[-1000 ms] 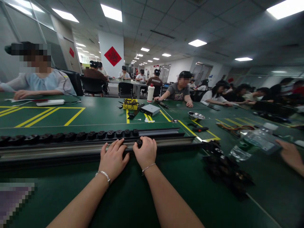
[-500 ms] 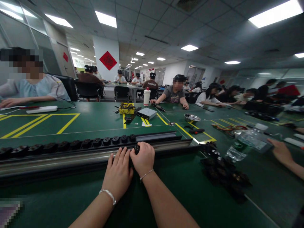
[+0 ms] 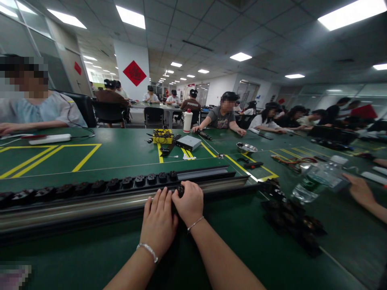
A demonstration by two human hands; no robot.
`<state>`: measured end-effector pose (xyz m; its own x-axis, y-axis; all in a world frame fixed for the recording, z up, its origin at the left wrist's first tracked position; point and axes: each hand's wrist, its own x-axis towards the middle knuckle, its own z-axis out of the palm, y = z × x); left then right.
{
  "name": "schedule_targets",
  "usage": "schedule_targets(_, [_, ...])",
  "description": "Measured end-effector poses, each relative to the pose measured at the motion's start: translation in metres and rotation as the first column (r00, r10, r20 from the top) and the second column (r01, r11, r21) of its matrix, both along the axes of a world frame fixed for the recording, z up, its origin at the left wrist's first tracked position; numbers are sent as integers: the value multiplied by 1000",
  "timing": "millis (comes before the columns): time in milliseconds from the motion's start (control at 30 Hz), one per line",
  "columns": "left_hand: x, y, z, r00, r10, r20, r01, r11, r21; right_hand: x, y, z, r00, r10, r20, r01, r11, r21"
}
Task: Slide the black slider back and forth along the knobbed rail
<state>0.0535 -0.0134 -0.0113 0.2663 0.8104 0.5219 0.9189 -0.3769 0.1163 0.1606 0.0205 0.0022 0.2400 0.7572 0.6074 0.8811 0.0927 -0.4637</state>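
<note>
A long rail (image 3: 99, 204) with a shiny metal channel and black edges lies across the table before me. My left hand (image 3: 159, 219) rests on its near side, fingers stretched out together over the channel. Right beside it, my right hand (image 3: 190, 203) has its fingers closed round a small black block (image 3: 180, 190) at the rail; most of the block is hidden by the hand. Just behind runs a second black rail (image 3: 205, 172), holding a row of several similar black blocks (image 3: 139, 181) that ends near my right hand.
To the right lies a pile of black pieces (image 3: 293, 219), near a water bottle (image 3: 314, 179) and another person's hand (image 3: 359, 189). Farther back are a metal bowl (image 3: 246, 148), a grey box (image 3: 188, 142), a yellow box with cables (image 3: 162, 136) and a white bottle (image 3: 187, 121).
My view has shifted slightly, so the hands, rails and nearby things appear a little farther right. Both hands keep their hold at the rail. The person across has moved one hand slightly.
</note>
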Motion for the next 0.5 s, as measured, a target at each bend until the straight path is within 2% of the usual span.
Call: schedule_targets(500, [-2, 2, 4, 997, -28, 69, 33, 997, -71, 1, -5, 1, 998, -15, 55, 15, 1000, -3])
